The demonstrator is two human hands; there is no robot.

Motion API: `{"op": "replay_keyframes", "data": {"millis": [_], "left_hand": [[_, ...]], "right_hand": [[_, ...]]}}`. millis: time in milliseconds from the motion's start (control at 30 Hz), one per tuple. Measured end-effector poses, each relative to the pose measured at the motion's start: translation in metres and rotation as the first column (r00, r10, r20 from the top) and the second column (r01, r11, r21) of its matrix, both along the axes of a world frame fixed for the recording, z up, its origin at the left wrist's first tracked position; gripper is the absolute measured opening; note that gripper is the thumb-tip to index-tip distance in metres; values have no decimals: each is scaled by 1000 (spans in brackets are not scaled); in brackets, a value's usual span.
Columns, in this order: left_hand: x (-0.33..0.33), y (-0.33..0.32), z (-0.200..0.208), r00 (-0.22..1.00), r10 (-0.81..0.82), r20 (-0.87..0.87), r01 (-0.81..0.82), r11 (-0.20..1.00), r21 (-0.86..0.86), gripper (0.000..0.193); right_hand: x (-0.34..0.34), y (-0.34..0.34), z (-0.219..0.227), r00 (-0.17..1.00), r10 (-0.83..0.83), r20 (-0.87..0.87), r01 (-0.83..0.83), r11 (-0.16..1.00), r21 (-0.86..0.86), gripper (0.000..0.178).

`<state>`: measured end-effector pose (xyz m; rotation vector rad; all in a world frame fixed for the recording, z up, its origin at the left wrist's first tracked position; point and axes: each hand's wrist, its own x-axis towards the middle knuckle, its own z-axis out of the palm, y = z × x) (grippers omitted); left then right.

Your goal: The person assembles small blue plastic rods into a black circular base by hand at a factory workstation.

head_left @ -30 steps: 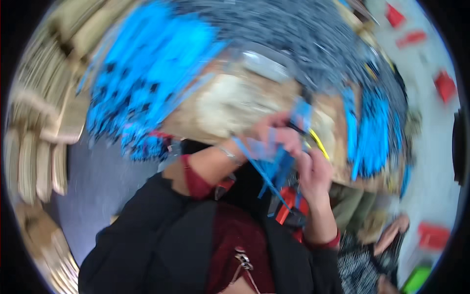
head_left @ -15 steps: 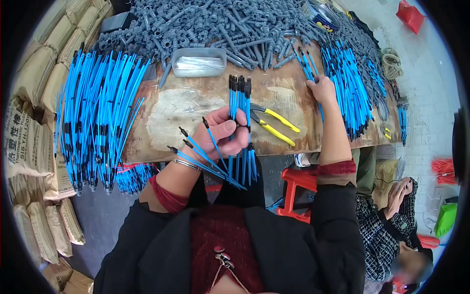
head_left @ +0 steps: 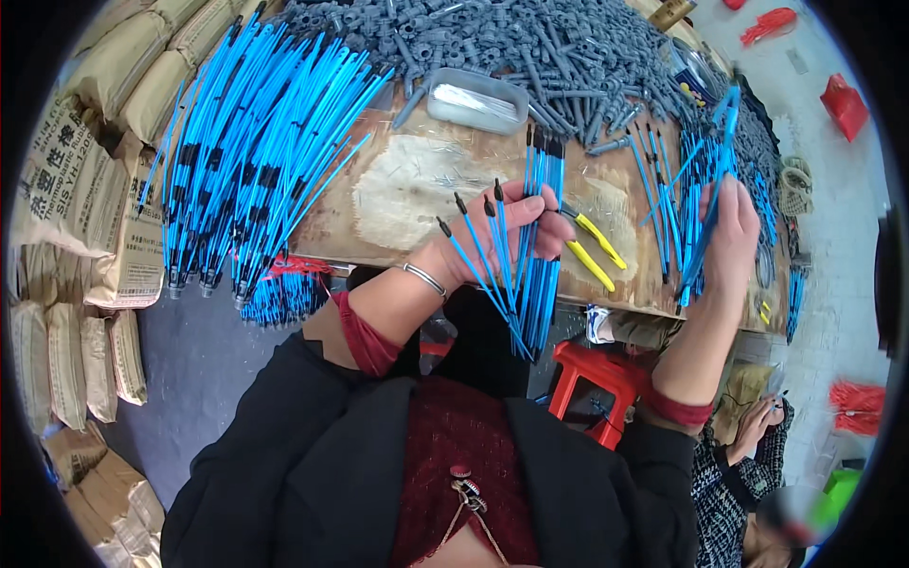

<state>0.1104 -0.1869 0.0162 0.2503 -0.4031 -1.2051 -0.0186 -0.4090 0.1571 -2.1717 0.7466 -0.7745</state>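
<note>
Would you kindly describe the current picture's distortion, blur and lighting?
Head view: fisheye bending curves the edge of the worktable, and the corners go black; head view again: the blue strips in the right hand look slightly smeared, while the yellow-handled pliers look fairly crisp; lighting in this view is bright.

Bright, fairly even, whitish light reaches the scene from outside the view. The left hand (head_left: 502,227) and right hand (head_left: 729,227) are clearly lit and mostly sharp, as is the desk (head_left: 331,227) around them. Far right of the hands, the pale floor (head_left: 812,128) is nearly white; below them, the black jacket (head_left: 294,454) loses detail in darkness. A glint marks the metal bracelet (head_left: 424,277) behind the left hand. The blue strips (head_left: 724,123) above the right hand look slightly soft. Fisheye distortion curves the desk's edges, and black fills the corners.
</note>
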Motion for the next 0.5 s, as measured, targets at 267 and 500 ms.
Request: {"op": "replay_keyframes", "data": {"millis": [267,500], "left_hand": [[-4,2,10,999,-4,-40,4,1000,1,20],[-3,2,6,983,164,80,-170,982,82,28]], "right_hand": [[-10,104,-40,777,461,-430,-621,673,-402,14],[-17,119,-66,922,157,-353,-314,837,-448,16]]}}
